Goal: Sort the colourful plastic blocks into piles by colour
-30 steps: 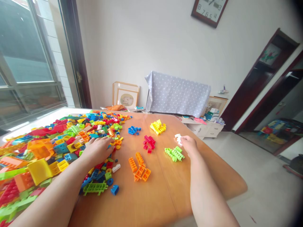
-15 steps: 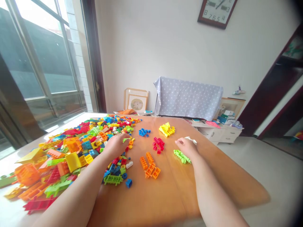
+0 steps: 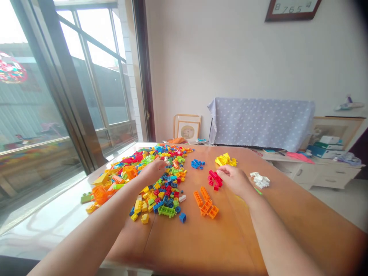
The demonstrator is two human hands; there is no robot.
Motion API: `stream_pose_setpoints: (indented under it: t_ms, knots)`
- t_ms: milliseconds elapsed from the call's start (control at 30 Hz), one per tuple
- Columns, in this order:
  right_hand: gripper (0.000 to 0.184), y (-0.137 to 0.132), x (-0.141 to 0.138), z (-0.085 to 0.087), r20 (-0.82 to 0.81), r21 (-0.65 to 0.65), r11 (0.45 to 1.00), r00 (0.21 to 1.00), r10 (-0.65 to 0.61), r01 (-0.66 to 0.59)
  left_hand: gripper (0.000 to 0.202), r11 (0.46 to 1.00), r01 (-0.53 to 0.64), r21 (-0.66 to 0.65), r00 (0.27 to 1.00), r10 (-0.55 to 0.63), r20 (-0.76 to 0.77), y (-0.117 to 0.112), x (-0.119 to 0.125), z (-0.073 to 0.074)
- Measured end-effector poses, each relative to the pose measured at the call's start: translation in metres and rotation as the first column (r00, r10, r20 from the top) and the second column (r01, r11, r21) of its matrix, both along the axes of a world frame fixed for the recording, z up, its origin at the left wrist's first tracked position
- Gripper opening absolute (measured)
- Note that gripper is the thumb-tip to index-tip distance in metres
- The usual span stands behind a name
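My left hand [image 3: 153,170] lies palm down on the big mixed pile of coloured bricks [image 3: 138,180], its fingers stretched over the far part of the heap. My right hand [image 3: 234,180] hovers low over the wooden table [image 3: 201,245] with its fingers curled. Its fingertips are beside the small red brick group [image 3: 214,179], and what they hold, if anything, is hidden. The white bricks [image 3: 260,179] lie just to the right of that hand. A sliver of green brick [image 3: 258,190] shows beside my right wrist.
Sorted groups lie on the table: blue [image 3: 197,164], yellow [image 3: 226,160], and orange [image 3: 205,203]. A lone blue brick [image 3: 182,217] and a green fence piece [image 3: 166,211] lie at the pile's near edge. The window [image 3: 57,96] is at left, and a cloth-covered object [image 3: 258,120] stands behind.
My view swung left and up. My right hand left the white bricks on the table and moved left over the green group to the red one. My left hand stayed on the pile.
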State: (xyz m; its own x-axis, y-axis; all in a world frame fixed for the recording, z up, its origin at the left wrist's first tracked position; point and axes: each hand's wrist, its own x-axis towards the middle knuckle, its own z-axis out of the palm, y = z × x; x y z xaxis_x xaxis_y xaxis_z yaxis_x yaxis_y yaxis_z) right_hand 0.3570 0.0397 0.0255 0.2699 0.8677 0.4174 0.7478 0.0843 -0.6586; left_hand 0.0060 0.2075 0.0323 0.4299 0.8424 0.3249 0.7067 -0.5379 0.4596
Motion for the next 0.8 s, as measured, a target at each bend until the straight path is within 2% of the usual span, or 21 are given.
stream_pose_setpoints:
  t_ms: [67,133,300,367,467,567,667,800]
  knots:
    - [0.032,0.003,-0.018,-0.004,-0.051,0.085,0.996,0.999,-0.019,0.024,0.036,1.0,-0.018,0.011,0.999,0.018,-0.044,0.0,-0.015,-0.001]
    - [0.037,0.008,-0.031,-0.014,-0.053,0.145,0.987,0.997,-0.063,0.07,0.036,0.998,-0.049,0.039,0.996,0.052,-0.077,-0.001,-0.028,0.0]
    - [0.036,0.017,-0.034,-0.043,0.114,0.104,0.994,0.992,-0.046,0.035,0.04,0.981,-0.137,0.137,0.98,0.155,-0.125,-0.017,-0.059,0.007]
    - [0.036,0.018,-0.03,-0.046,0.131,0.086,0.995,0.99,-0.051,0.039,0.044,0.962,-0.183,0.201,0.967,0.212,-0.138,-0.033,-0.072,0.007]
    - [0.037,0.019,-0.026,-0.045,0.117,0.087,0.994,0.99,-0.079,0.069,0.049,0.9,-0.225,0.373,0.939,0.302,-0.162,-0.06,-0.091,0.001]
    - [0.04,0.021,-0.026,-0.044,0.12,0.085,0.994,0.989,-0.082,0.072,0.056,0.888,-0.216,0.405,0.933,0.31,-0.182,-0.078,-0.105,-0.006]
    - [0.039,0.025,-0.028,-0.046,0.123,0.058,0.996,0.99,-0.073,0.066,0.058,0.912,-0.239,0.332,0.93,0.313,-0.192,-0.073,-0.109,-0.007]
    - [0.036,0.029,-0.035,-0.045,0.129,0.058,0.997,0.99,-0.052,0.044,0.057,0.937,-0.256,0.237,0.941,0.297,-0.161,-0.037,-0.103,0.001]
